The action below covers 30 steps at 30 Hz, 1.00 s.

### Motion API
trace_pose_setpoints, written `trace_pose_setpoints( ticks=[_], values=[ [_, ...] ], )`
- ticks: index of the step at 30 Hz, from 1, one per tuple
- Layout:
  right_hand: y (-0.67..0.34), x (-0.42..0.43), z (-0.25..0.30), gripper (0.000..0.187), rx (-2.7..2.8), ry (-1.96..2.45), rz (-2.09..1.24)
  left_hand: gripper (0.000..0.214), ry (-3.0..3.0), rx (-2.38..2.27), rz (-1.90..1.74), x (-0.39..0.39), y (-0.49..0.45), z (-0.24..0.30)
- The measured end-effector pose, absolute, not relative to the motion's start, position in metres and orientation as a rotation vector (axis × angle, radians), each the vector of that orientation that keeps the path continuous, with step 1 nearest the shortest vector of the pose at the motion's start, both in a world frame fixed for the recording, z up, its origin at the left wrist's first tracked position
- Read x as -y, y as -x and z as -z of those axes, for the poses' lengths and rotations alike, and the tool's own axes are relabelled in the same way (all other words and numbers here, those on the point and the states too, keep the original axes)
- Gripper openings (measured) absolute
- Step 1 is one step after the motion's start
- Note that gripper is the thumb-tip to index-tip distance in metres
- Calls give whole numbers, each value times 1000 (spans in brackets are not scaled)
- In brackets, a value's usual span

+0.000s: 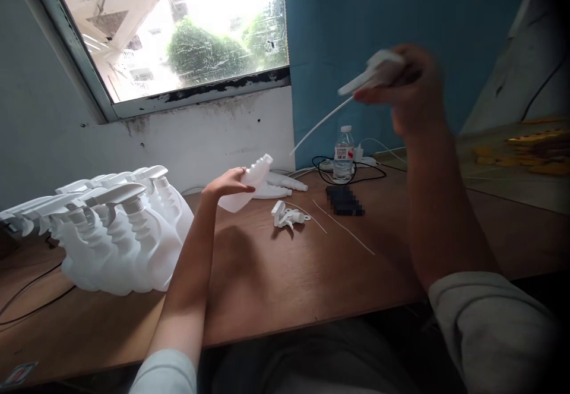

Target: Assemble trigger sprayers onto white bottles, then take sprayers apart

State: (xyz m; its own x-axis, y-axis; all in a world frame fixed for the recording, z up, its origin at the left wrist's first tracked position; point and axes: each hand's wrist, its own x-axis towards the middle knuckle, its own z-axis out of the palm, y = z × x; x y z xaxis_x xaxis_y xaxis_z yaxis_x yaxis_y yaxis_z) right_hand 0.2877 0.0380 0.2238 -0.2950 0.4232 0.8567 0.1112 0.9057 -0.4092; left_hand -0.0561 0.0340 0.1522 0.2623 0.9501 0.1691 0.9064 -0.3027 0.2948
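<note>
My left hand (229, 183) is closed round the upper part of a white plastic spray bottle (259, 171), tilted with its uncapped neck up to the right. Raised high on the right, my right hand (412, 88) grips a white trigger sprayer head (383, 67). A thin dip tube (318, 125) hangs from the sprayer down toward the bottle's mouth, apart from it. On the table, loose white trigger sprayer parts (289, 216) lie just right of the bottle, with thin tubes (345, 227) beside them. More bottles without sprayers (276, 187) lie behind my left hand.
Several white spray bottles with sprayers fitted (129, 239) stand packed together at the left of the wooden table (276, 287). A water bottle (343, 155), black cable (378, 171) and dark pixelated object (344, 200) are at the back right. A window (200, 31) is above.
</note>
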Motion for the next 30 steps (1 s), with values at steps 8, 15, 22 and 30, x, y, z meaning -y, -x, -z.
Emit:
trace_pose_setpoints(
  ticks=[8,15,22,30],
  values=[
    [-236,-78,-192,53,1957,634,-289,55,-2864,-1883,-184,-75,37,-99],
    [-209,-106,-163,38,2191,804,-297,45,-2934,-1922,-153,-87,31,-70],
    [-203,-121,-146,29,2215,746,-70,35,-2958,-2016,-163,-89,14,-38],
    [-208,-126,-144,23,2220,779,-4,39,-2922,-2112,-154,-115,8,-21]
  ],
)
